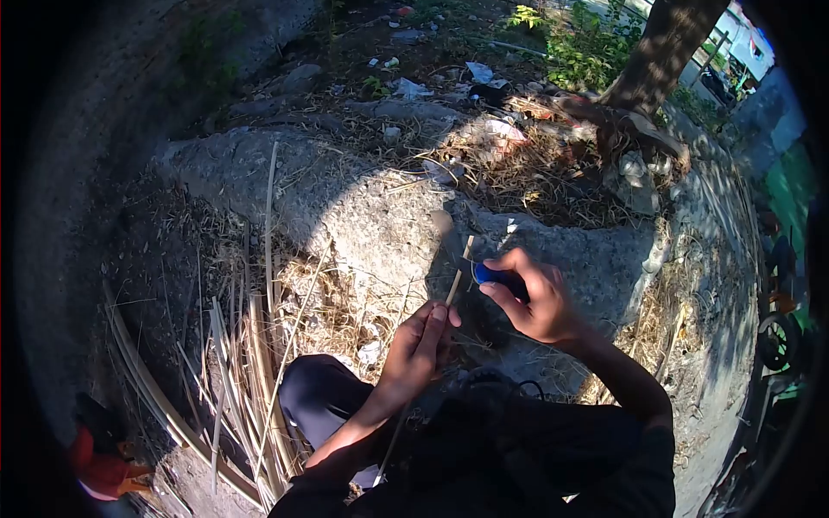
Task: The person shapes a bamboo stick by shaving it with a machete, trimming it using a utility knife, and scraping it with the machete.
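My left hand [418, 344] is closed around a pale, narrow bamboo strip [455, 286], whose end sticks up past the thumb. To the right, my right hand [540, 302] grips a blue-handled tool [485, 274] between thumb and fingers. The tool's working end is too small to make out, and most of its handle is hidden in the palm. A short pale piece [469, 248] shows just above the strip, close to the tool; whether it is joined to the strip I cannot tell.
Long pale strips [259, 371] lean and lie in a bundle at the left. A rough stone ledge [371, 216] runs across the front, with dry grass and litter behind it. A tree trunk [665, 56] rises at the back right. Something red [99, 466] is at the lower left.
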`<state>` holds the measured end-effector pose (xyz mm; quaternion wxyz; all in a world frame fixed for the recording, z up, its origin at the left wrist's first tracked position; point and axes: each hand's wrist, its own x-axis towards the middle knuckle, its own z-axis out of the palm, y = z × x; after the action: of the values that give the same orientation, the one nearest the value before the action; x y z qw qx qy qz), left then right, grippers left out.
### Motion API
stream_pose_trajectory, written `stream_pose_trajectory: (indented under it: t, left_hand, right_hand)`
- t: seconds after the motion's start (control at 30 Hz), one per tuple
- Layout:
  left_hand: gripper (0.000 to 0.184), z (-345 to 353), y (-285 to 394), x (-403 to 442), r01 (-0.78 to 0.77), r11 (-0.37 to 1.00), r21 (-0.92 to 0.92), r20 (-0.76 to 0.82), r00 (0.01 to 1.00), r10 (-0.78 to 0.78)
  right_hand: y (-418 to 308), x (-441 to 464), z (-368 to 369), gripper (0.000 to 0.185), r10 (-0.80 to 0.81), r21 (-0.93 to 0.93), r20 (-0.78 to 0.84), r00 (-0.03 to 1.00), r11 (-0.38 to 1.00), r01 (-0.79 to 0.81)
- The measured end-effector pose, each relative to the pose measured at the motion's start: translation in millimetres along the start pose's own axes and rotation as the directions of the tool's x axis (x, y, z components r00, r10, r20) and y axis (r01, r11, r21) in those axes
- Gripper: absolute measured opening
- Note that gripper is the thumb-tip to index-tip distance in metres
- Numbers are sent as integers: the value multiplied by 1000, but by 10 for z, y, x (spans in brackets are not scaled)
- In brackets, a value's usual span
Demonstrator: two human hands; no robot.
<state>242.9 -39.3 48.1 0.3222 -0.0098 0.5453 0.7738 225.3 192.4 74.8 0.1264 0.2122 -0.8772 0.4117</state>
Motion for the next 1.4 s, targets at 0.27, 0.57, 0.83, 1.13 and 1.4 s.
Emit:
stream_pose_trajectory:
  t: [0.27,0.57,0.83,1.13,1.4]
  left_hand:
    - [29,26,-7,-18,-101,990,94,52,994,96]
    - [27,76,-168,26,-304,814,495,-50,925,376]
    - [29,75,-246,67,-201,877,436,-72,964,256]
    - [28,50,-198,151,-270,893,359,-7,956,292]
    - [32,-43,-1,50,47,999,-9,82,996,-46]
  right_hand:
    - [30,-165,191,27,-123,-94,-62,990,989,117]
    - [30,-120,199,25,-51,-77,-83,995,996,45]
    - [234,6,22,21,75,-186,-96,992,978,-92]
    - [424,102,44,21,-119,-232,-186,975,970,75]
    - [1096,142,-981,26,581,359,-304,755,804,-474]
